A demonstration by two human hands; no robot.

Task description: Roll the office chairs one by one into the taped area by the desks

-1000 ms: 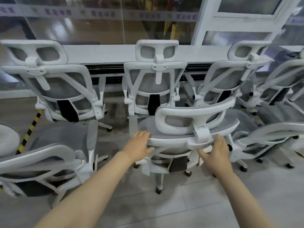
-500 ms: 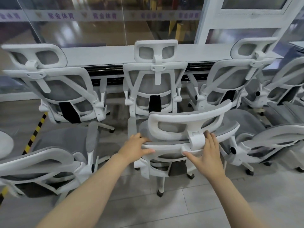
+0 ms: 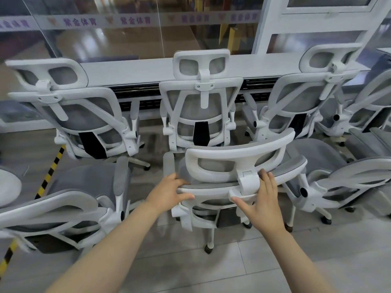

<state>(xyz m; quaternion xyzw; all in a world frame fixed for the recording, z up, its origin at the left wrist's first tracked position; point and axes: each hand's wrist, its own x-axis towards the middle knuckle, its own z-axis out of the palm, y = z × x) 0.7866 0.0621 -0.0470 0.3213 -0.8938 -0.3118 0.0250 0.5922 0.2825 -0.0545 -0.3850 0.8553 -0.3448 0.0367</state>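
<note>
Item: office chair [image 3: 239, 166], nearer the desk [image 3: 148, 68] row than before. Your left hand [image 3: 169, 192] still grips its back rim. Your right hand [image 3: 263, 205], shifted inward, lies open against the headrest bracket.

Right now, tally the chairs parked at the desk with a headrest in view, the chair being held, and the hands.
Chairs at the desk, headrest showing: 3 (left chair, centre chair, right chair)
Held chair: 1
Hands: 2 (left hand, right hand)
Total: 6. Chairs cut off at the frame edges are left out.
</note>
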